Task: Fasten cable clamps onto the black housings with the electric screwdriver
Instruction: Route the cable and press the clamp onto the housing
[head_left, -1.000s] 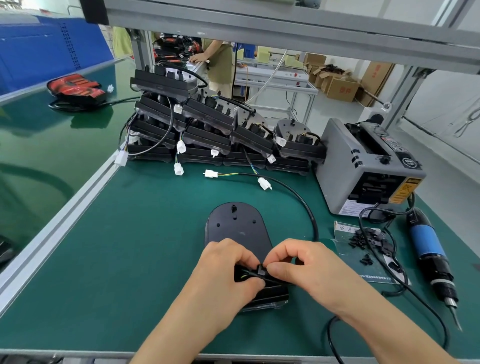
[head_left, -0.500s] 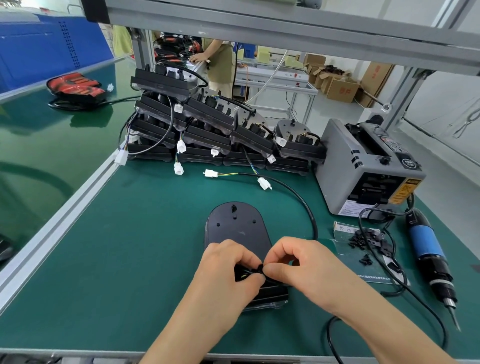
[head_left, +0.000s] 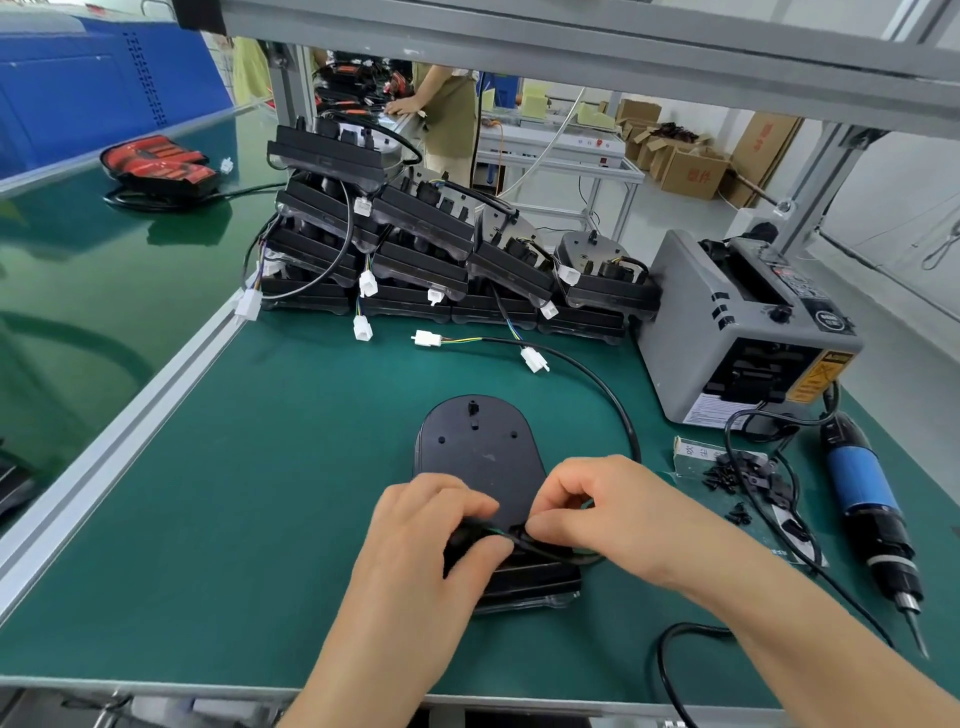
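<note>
Left grip (head_left: 431, 530) curls round the black cable (head_left: 621, 415) at the near end of the housing (head_left: 478, 457), which lies flat mid-counter (head_left: 260, 467). Right grip (head_left: 613, 514) pinches the same cable just beside it, thumb against forefinger. Loose clamps (head_left: 737, 467) lie further right, then the screwdriver (head_left: 862, 483), untouched.

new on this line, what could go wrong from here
The cable clamp is only pinched by the left hand and right hand on the black housing; letting go for the electric screwdriver may let it shift. Its cord crosses the loose black parts and could scatter them.
</note>
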